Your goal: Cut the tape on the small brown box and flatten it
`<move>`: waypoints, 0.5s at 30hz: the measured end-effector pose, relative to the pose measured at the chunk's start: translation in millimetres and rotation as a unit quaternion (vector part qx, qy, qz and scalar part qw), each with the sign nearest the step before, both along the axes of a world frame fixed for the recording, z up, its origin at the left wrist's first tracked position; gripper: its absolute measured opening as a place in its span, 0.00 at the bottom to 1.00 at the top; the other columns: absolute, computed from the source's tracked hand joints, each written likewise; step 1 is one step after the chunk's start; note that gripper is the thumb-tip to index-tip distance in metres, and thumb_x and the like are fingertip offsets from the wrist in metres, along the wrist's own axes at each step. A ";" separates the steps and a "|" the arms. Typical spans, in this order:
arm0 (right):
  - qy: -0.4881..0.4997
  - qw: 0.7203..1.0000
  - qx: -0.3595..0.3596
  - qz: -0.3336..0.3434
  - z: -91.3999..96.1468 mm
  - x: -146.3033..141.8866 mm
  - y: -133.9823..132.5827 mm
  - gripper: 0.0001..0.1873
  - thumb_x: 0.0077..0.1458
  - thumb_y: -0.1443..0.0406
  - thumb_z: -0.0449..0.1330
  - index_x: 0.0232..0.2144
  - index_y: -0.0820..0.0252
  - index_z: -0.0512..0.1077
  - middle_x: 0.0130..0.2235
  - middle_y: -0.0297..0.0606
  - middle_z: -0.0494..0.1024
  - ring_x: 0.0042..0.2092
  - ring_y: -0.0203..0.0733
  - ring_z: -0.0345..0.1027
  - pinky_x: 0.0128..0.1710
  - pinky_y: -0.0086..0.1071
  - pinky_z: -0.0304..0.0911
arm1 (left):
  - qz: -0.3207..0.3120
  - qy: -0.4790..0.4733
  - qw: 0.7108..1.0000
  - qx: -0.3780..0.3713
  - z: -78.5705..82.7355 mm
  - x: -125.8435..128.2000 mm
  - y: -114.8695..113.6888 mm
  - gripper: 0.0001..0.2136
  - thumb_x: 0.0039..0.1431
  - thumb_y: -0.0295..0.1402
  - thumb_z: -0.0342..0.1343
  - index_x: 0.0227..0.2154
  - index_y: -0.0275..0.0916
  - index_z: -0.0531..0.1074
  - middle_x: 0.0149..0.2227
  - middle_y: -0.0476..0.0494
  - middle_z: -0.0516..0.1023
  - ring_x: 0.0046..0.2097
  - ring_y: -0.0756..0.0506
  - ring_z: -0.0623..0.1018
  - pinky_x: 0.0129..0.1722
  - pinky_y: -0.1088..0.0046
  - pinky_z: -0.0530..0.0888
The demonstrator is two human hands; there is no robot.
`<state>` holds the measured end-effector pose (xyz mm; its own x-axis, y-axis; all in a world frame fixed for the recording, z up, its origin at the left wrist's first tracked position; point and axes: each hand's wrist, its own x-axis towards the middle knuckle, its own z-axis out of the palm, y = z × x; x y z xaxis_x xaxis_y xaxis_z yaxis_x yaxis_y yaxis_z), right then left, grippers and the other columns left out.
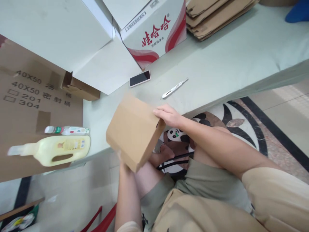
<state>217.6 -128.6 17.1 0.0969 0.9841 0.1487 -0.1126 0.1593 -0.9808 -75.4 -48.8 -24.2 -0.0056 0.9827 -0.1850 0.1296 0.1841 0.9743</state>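
Note:
A small brown cardboard box (134,130) is held over the near edge of the pale green table (217,71), above my lap. My right hand (167,115) grips its upper right corner, fingers curled over the top. My left hand (122,161) supports the box from below and is mostly hidden behind it; only the wrist and forearm show. The box is slightly blurred.
On the table lie a white utility knife (174,89), a phone (140,78), a yellow detergent jug (56,150) and a small bottle (67,130). A white carton with red print (154,32), flattened cardboard (217,16) and a large brown printed carton (29,106) stand behind.

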 end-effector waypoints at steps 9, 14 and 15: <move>0.037 0.998 0.007 0.046 -0.1 0.0 -0.9 0.21 0.54 0.49 0.52 0.18 0.56 0.59 0.22 0.31 0.61 0.26 0.35 0.58 0.29 0.32 0.55 | 0.036 -0.073 0.992 -0.098 30.5 21.5 -15.8 0.18 0.43 0.54 0.66 0.24 0.45 0.75 0.28 0.53 0.81 0.31 0.43 0.79 0.30 0.63 0.75; 0.004 0.999 0.021 -0.024 1.9 4.2 -0.9 0.22 0.58 0.51 0.48 0.18 0.56 0.56 0.22 0.31 0.58 0.26 0.34 0.53 0.29 0.32 0.52 | 0.023 -0.099 0.986 -0.130 42.6 25.3 -34.9 0.13 0.43 0.50 0.68 0.24 0.47 0.77 0.29 0.51 0.83 0.35 0.36 0.82 0.30 0.57 0.78; -0.020 0.998 0.015 -0.050 2.6 5.4 -0.7 0.22 0.59 0.52 0.47 0.18 0.56 0.54 0.22 0.31 0.56 0.26 0.33 0.52 0.30 0.32 0.50 | 0.020 -0.103 0.985 -0.135 43.5 24.6 -38.4 0.12 0.43 0.48 0.68 0.24 0.47 0.78 0.28 0.50 0.82 0.37 0.34 0.82 0.30 0.56 0.78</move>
